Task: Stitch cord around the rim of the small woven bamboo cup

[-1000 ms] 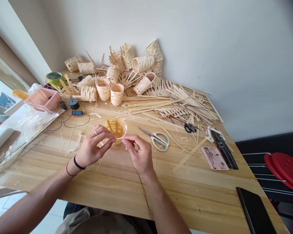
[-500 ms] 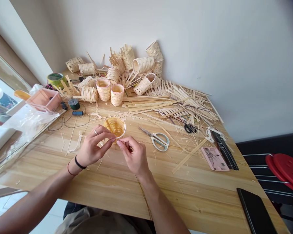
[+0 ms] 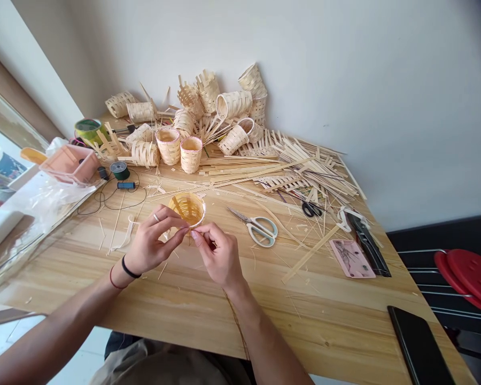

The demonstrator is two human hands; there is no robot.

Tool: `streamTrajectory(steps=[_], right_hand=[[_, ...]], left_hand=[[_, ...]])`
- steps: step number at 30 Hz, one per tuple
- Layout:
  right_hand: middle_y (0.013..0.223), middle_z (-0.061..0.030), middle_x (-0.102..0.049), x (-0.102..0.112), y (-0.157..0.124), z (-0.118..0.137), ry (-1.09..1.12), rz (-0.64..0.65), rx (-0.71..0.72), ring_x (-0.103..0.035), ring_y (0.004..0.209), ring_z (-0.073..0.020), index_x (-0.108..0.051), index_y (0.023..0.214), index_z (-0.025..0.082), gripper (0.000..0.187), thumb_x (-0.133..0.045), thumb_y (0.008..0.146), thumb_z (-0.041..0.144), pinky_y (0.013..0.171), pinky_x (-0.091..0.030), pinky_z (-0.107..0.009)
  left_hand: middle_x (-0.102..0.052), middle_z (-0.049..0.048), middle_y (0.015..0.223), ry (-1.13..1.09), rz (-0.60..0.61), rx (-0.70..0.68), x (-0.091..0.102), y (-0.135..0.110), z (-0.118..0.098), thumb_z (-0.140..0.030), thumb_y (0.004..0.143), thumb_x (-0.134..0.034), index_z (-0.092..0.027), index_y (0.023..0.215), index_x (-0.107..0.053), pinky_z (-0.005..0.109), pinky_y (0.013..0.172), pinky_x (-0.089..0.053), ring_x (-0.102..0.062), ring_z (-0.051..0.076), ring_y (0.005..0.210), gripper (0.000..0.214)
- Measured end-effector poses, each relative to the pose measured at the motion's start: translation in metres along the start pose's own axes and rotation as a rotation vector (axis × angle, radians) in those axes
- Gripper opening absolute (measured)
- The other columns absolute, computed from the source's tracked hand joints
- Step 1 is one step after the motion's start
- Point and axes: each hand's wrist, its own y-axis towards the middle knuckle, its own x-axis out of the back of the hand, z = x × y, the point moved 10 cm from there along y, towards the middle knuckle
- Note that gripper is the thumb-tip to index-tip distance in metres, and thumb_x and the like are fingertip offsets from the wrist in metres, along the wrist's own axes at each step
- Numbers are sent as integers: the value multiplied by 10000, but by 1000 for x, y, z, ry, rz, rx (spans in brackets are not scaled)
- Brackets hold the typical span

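Observation:
A small woven bamboo basket (image 3: 187, 207) sits open side up near the middle of the wooden table (image 3: 184, 305). My left hand (image 3: 152, 243), with a ring and two wristbands, grips its left side with curled fingers. My right hand (image 3: 216, 254) is closed in a pinch at the basket's near rim, on something too thin to make out. A thin dark strand (image 3: 236, 321) runs from under my right hand toward the table's near edge.
White-handled scissors (image 3: 258, 227) lie just right of the basket. Several woven baskets (image 3: 208, 117) and loose bamboo strips (image 3: 300, 166) fill the back. A pink tray (image 3: 70, 163), wire spools (image 3: 120, 170), black cutters (image 3: 366, 243), a pink card (image 3: 351, 259), a phone (image 3: 419, 347) and red stools (image 3: 468, 275) surround.
My right hand has shifted left along the basket's near rim, closer to my left fingers. The basket has moved slightly left; my left hand keeps its grip.

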Motion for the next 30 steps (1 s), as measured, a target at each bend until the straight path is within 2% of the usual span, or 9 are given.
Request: streamTrajectory(steps=[7, 14, 22, 30], right_hand=[[539, 96, -420, -5, -6, -10, 150, -17, -142, -343, 466, -82, -600, 832, 197, 234, -655, 991, 359, 461, -257, -241], [523, 91, -478, -16, -11, -20, 332, -3, -273, -407, 447, -87, -555, 821, 213, 288, -638, 1006, 419, 448, -316, -225], [562, 86, -481, -21, -10, -25, 381, 26, -313, -411, 496, -96, -589, 897, 207, 273, -638, 1002, 454, 485, -314, -241], [603, 92, -399, -23, -9, -25, 322, 109, -303, -315, 523, -90, -603, 893, 202, 253, -628, 1009, 426, 491, -242, -260]], left_hand=[[-672, 31, 914, 31, -31, -43, 3, 1, -9, -94, 929, -704, -178, 992, -670, 296, 799, -535, -621, 152, 865, 110], [-652, 25, 911, 109, -32, -124, 0, 1, -18, -84, 923, -704, -192, 1016, -647, 321, 798, -542, -600, 162, 857, 154], [-657, 25, 901, 145, -42, -78, 0, -1, -10, -86, 919, -704, -186, 982, -644, 311, 784, -525, -597, 161, 843, 133], [-662, 12, 890, 181, -105, -25, 6, -1, -3, -99, 927, -703, -197, 980, -643, 317, 789, -509, -598, 156, 836, 127]])
